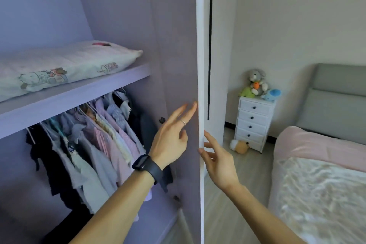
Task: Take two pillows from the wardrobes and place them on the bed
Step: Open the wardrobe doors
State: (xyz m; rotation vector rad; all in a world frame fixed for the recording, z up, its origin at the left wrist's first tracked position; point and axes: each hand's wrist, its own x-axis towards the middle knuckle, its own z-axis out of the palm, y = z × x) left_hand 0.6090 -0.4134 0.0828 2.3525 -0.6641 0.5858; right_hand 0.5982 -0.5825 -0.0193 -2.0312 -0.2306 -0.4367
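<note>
- Head view looks into an open wardrobe (122, 6) on the left, with a bedroom stretching away on the right.
- One pillow (59, 67), white with small cartoon prints, lies flat on the wardrobe shelf (95, 87) at upper left, its right corner reaching toward the side panel.
- Below the shelf, clothes (95, 134) hang tightly on a rail, in pale pinks, greys and darker tones.
- The wardrobe door (200, 65) stands edge-on in the middle, white along its edge, with a long dark handle strip visible just to its right.
- The left hand (170, 140) is spread open with fingers extended, fingertips touching the inner face of the door near its edge; it grips nothing. A dark watch (146, 166) sits on its wrist and a thin ring on one finger.
- The right hand (219, 162) is also loosely open on the far side of the door edge, its fingers beside or touching that edge; whether it truly clasps the door cannot be told.
- On the right, the bed (316, 184) carries a pink sheet and a white patterned cover, with a grey headboard behind.
- Against the far wall stands a white drawer unit (255, 125) with stuffed toys (259, 85) on top and another toy on the floor beside it.
</note>
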